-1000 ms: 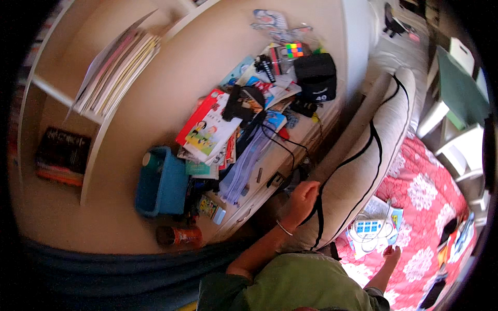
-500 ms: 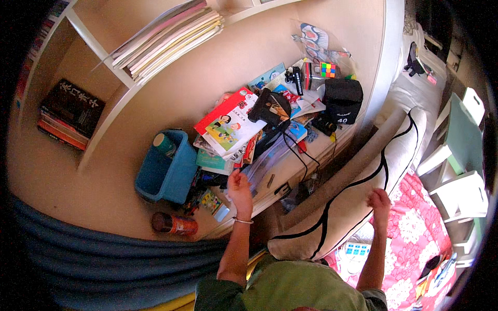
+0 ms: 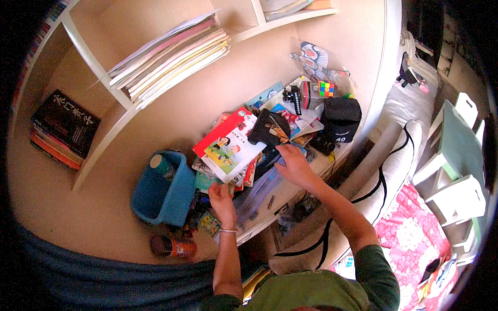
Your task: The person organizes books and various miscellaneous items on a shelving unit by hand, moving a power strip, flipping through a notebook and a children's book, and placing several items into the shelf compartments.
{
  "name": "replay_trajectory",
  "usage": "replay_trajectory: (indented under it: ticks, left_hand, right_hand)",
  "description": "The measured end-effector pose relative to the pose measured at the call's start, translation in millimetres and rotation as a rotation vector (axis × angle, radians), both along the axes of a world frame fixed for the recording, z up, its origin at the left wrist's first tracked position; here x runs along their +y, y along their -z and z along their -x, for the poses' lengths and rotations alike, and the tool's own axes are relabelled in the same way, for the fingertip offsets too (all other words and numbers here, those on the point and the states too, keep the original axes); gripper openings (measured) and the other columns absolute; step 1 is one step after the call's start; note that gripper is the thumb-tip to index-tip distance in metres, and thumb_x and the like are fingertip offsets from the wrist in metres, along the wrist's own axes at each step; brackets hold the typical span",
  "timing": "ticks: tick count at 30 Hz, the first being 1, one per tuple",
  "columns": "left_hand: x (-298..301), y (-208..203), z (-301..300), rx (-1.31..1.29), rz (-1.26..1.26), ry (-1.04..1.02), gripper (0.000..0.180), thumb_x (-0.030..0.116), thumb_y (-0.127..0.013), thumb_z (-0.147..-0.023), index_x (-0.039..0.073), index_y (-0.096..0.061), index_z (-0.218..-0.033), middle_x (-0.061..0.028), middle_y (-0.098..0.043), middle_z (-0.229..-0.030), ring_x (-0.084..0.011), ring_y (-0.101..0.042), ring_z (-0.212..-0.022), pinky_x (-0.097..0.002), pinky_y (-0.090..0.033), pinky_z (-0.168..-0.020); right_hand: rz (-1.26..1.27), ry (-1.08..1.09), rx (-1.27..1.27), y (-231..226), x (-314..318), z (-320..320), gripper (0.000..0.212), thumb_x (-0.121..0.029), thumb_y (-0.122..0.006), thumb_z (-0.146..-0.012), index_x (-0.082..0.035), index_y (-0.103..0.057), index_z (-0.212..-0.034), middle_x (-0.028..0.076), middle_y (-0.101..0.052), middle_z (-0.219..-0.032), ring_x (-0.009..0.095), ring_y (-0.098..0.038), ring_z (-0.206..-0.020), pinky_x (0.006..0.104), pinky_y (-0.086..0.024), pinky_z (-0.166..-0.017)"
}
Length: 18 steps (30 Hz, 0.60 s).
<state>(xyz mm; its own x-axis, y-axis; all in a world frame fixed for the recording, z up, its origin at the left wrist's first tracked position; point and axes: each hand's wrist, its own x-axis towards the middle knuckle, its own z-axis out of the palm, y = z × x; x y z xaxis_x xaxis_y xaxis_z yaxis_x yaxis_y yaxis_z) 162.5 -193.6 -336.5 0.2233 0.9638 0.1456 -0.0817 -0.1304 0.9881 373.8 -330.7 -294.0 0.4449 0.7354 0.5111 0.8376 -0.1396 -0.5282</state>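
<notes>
My right hand reaches over the pile, its thumb apart from the bent fingers. Its fingertips are at the lower edge of a black object with a grip-like end; I cannot tell whether they touch it. My left hand, with a bracelet at the wrist, hovers at the pile's front left, fingers loosely bent and nothing visible in them. Just above it lies a red and white picture book on other books, with a teal booklet below. A translucent purplish strip lies between my hands.
A blue bin holds a pale green roll-like item. A brown jar lies nearby. Behind are a black bag, a puzzle cube and a stack of papers on a shelf. A cushioned piece borders the desk's right side.
My right hand has moved left and forward from the cushioned piece to the pile. My left hand has shifted slightly left. The whole view has tilted a little.
</notes>
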Motion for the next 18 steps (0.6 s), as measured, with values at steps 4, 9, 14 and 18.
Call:
replay_trajectory:
  ticks: [4,9,14,18]
  left_hand:
    - [16.6,-2.6,-6.3,0.060,-0.017,-0.015,0.039,0.013,-0.056,-0.086,0.001,-0.039,-0.119,-0.0087,-0.052,-0.098,-0.0140,-0.052,-0.078,-0.0256,-0.046,-0.056]
    - [26.7,-11.0,-16.1,0.212,0.006,-0.036,0.039,0.016,-0.057,-0.084,0.001,-0.041,-0.116,-0.0103,-0.054,-0.091,-0.0153,-0.053,-0.073,-0.0280,-0.047,-0.052]
    - [38.9,1.7,-12.6,0.231,-0.030,-0.112,0.038,0.015,-0.059,-0.083,0.000,-0.043,-0.114,-0.0073,-0.054,-0.083,-0.0121,-0.050,-0.063,-0.0252,-0.041,-0.047]
    - [28.7,-18.4,-18.0,0.274,0.038,-0.085,0.042,0.016,-0.059,-0.082,0.000,-0.040,-0.115,-0.0105,-0.055,-0.086,-0.0142,-0.052,-0.064,-0.0276,-0.044,-0.045]
  right_hand:
    - [0.077,0.178,-0.157,1.4,50.8,-8.8,0.055,-0.021,-0.065,-0.072,-0.006,-0.044,-0.121,0.020,-0.049,-0.113,0.038,-0.044,-0.109,0.0494,-0.036,-0.086]
    - [0.206,0.255,-0.168,29.5,87.6,-37.2,0.058,-0.019,-0.066,-0.071,-0.005,-0.042,-0.122,0.016,-0.052,-0.108,0.033,-0.046,-0.108,0.0454,-0.035,-0.087]
    - [0.072,0.185,-0.155,34.4,83.7,-36.7,0.057,-0.016,-0.066,-0.069,-0.003,-0.044,-0.120,0.017,-0.053,-0.107,0.032,-0.048,-0.106,0.0441,-0.036,-0.087]
    - [-0.138,0.142,-0.071,34.9,55.8,-46.2,0.055,-0.011,-0.066,-0.068,0.000,-0.045,-0.118,0.020,-0.053,-0.105,0.035,-0.049,-0.102,0.0446,-0.038,-0.085]
